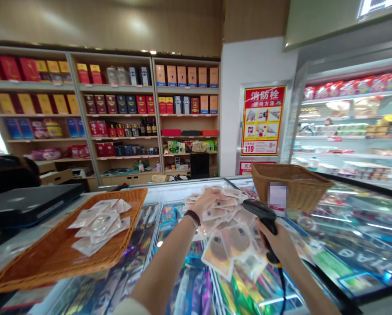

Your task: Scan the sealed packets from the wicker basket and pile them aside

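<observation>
My right hand (pixel 274 234) is closed around the handle of a black barcode scanner (pixel 260 212), whose head points left over a heap of flat clear packets (pixel 229 238). A dark cable hangs from the handle. My left hand (pixel 208 200), with a dark bead bracelet (pixel 193 216) at the wrist, lies on the far part of the heap. Its fingers stretch forward over the packets, with the tips partly lost among them. The heap rests on the glass top of a chest freezer. More such packets (pixel 100 223) lie in a shallow orange wicker tray (pixel 51 267) to the left.
A deep brown wicker basket (pixel 291 186) with a label stands behind the scanner on the right. Beyond the tray sits a flat dark device (pixel 32 201). Shelves of boxed goods (pixel 117 105) line the back wall. A lit display fridge (pixel 353 127) stands at right.
</observation>
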`<state>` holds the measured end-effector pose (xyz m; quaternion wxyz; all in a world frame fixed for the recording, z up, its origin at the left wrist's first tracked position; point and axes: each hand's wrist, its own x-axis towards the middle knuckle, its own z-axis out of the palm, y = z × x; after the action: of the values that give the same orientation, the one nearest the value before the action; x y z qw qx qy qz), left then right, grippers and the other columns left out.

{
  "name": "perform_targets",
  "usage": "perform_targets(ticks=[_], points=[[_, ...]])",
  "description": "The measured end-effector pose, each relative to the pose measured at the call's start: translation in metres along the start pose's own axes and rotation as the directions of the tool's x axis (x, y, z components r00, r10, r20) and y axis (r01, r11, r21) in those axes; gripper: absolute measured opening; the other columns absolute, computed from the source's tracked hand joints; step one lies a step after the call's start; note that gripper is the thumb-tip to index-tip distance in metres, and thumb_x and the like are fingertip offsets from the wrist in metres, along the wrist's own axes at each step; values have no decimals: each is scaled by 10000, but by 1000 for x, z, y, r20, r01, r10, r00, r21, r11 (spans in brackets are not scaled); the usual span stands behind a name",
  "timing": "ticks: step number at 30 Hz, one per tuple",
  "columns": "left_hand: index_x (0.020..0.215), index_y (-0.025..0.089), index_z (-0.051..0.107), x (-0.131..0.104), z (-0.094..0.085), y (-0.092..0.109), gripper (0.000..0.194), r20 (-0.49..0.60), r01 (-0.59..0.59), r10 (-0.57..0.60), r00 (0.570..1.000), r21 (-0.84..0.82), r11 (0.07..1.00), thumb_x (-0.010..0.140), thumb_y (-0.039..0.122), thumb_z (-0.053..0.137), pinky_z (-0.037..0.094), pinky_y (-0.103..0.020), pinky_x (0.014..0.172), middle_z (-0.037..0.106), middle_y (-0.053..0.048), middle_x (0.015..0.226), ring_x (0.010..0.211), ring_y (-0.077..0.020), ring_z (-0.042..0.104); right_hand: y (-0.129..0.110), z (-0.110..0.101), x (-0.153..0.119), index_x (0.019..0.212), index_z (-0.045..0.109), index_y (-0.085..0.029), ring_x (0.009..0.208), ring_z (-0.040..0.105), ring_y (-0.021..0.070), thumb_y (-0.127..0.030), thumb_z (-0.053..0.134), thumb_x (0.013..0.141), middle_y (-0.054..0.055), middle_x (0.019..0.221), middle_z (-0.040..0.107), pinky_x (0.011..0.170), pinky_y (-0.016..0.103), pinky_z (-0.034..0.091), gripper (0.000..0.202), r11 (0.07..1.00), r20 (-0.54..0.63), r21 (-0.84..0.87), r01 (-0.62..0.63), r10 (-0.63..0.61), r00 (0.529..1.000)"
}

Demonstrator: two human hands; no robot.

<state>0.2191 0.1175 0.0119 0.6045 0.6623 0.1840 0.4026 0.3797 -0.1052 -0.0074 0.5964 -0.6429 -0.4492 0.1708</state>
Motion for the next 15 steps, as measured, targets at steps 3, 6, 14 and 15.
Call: perform_targets(ticks=[3,6,14,15], points=[[986,146,795,-22,-12,5,359,77,26,-26,997,-1,1000,689,331,877,577,-363,868,785,-134,1015,926,-247,730,-5,11,-3,543,512,-269,330,490,168,-713,641,714,3,388,510,392,309,430,493,1000,9,10,-4,4,1000],[949,156,814,-49,-41,15,342,5,0,0,1000,73,997,655,301,912,568,-369,908,800,-135,1035,984,-268,734,-12,31,-6,540,513,-268,339,486,167,-712,633,725,9,379,508,394,306,417,496,1000,33,6,-13,13,999],[971,173,824,-150,-160,65,327,-342,86,18,939,286,954,675,291,900,589,-352,855,814,-131,989,918,-255,748,-34,122,-14,609,539,-249,350,493,145,-695,689,747,-7,401,537,394,272,407,490,991,268,129,23,-57,962],[961,176,818,-164,-175,72,304,-386,95,35,922,312,945,683,276,889,585,-352,873,811,-132,1015,939,-254,743,-37,135,-16,607,537,-248,349,490,141,-701,695,735,-10,397,532,391,268,400,496,988,292,151,24,-68,954]])
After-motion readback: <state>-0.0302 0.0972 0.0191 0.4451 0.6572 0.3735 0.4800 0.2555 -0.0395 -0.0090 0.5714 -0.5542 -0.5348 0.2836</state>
